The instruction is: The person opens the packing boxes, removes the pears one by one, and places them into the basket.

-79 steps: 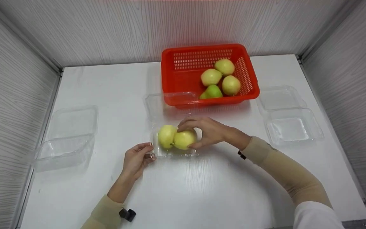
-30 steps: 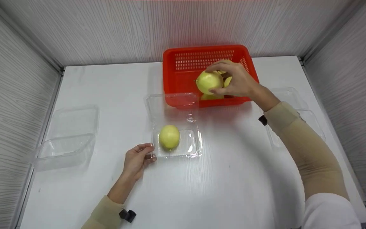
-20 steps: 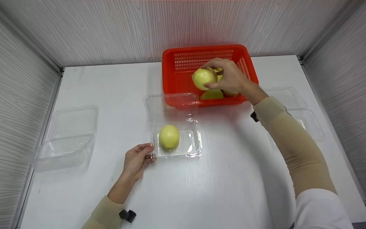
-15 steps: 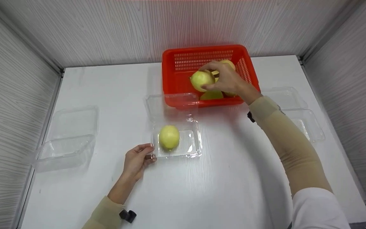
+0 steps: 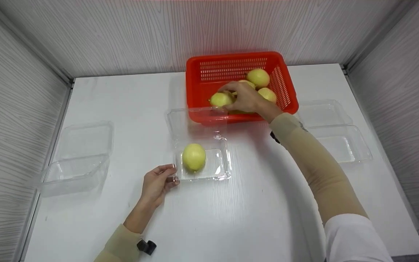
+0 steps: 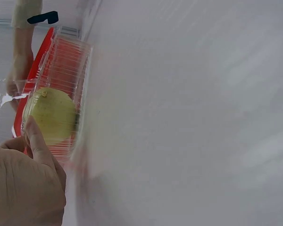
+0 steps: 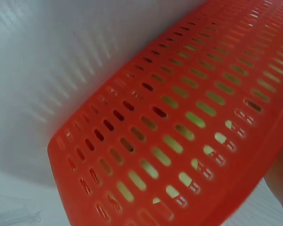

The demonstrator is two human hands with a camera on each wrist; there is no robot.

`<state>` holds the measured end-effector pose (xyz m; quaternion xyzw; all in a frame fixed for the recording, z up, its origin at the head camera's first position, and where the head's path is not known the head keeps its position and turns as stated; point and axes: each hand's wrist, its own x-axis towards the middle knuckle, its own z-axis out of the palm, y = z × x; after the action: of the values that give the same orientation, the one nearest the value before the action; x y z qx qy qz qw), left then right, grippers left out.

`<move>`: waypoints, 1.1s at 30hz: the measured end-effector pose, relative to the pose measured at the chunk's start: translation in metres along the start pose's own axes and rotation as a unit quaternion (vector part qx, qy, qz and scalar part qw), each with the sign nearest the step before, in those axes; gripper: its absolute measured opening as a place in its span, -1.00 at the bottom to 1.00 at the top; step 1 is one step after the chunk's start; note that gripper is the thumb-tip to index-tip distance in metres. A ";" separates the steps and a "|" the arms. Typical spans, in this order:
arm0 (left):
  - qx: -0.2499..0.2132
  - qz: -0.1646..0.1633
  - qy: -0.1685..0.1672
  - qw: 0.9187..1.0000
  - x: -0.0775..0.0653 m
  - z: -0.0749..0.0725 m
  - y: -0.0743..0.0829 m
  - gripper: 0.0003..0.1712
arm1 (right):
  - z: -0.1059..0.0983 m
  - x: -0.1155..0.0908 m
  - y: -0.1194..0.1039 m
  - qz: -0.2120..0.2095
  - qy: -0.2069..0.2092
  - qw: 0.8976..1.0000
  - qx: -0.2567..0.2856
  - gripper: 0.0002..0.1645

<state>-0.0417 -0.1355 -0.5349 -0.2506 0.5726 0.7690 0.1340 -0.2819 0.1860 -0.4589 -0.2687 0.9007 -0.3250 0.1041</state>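
In the head view my right hand [image 5: 244, 97] holds a pale yellow pear [image 5: 221, 99] low in the front part of the red basket [image 5: 209, 71], its fingers and thumb curved around the fruit. My left hand [image 5: 155, 185] pinches the left edge of an open clear plastic clamshell [image 5: 215, 162] in the middle of the table. One yellow pear [image 5: 194, 157] sits in the left half of that clamshell's tray. The left wrist view shows this pear [image 6: 52, 115] through the clear wall, beside my fingers. The basket's slotted wall [image 7: 170, 122] covers my right hand's fingers in the right wrist view.
More yellow pears [image 5: 258, 77] lie at the basket's right; the green pear there is mostly behind my right hand. Open empty clamshells stand at left [image 5: 76, 171] and right [image 5: 335, 143]. The middle clamshell's raised lid [image 5: 180, 122] overlaps the basket's front rim.
My right hand has lifted the right-hand pear out of the middle clamshell and carried it to the basket, then moved left and lower with it. My left hand has stayed at the clamshell's edge.
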 end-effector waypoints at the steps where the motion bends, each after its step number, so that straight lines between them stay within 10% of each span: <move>1: 0.000 0.000 0.001 1.000 0.000 0.000 0.000 -0.78 | 0.002 0.001 0.000 -0.002 -0.002 1.000 -0.002 -0.30; 18: -0.007 0.000 -0.011 1.000 0.000 -0.001 0.001 -0.83 | 0.014 0.012 0.000 0.022 -0.041 0.999 -0.026 -0.42; 33: -0.005 -0.004 0.002 1.000 -0.002 0.000 0.002 -0.81 | -0.011 -0.010 -0.008 -0.014 0.010 0.999 0.049 -0.35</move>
<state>-0.0409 -0.1357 -0.5326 -0.2554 0.5682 0.7706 0.1346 -0.2743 0.1921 -0.4454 -0.2724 0.8808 -0.3729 0.1042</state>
